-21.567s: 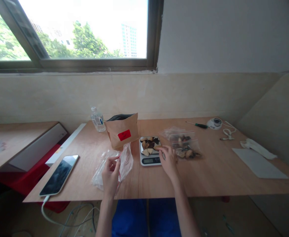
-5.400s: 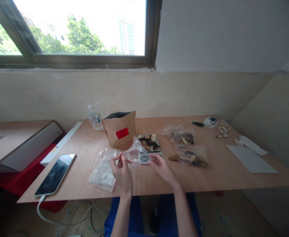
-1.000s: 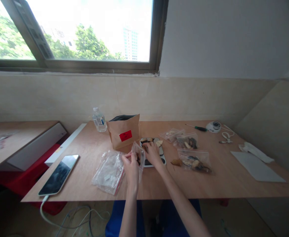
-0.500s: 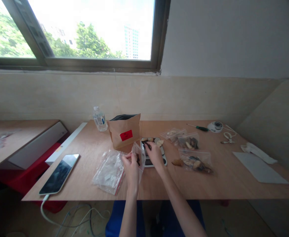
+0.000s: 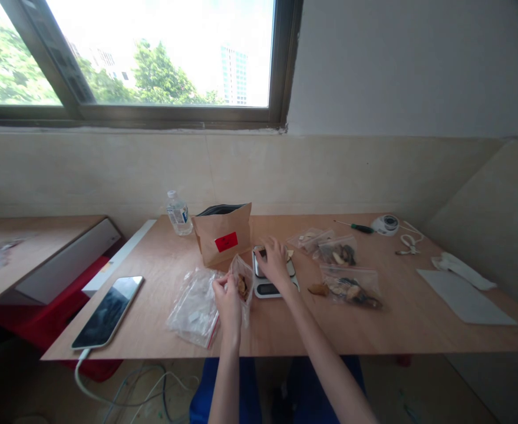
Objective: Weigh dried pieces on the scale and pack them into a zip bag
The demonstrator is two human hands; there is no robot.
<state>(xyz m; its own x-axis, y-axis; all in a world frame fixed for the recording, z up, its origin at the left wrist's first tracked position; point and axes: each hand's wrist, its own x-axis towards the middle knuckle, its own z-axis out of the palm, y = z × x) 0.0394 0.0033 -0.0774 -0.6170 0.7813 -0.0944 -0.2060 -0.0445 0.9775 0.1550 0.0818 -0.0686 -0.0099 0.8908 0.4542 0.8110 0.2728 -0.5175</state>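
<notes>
My left hand (image 5: 225,293) pinches the rim of a small clear zip bag (image 5: 243,284) that holds a few brown pieces, keeping it upright just left of the white kitchen scale (image 5: 271,288). My right hand (image 5: 274,262) lies over the scale's platform with fingers curled down on the dried pieces there; what they grip is hidden. A pile of empty clear zip bags (image 5: 194,303) rests left of my left hand. A brown paper bag with a red label (image 5: 222,235) stands open behind the scale.
Three filled zip bags (image 5: 349,288) and a loose brown piece (image 5: 317,290) lie right of the scale. A phone on a cable (image 5: 108,302) sits front left, a water bottle (image 5: 177,213) at the back, a screwdriver (image 5: 353,225), white sheet (image 5: 464,290) and cloth at right.
My right hand moved from beside the small bag back over the scale's platform. More brown pieces show inside the bag in my left hand, which shifted slightly left.
</notes>
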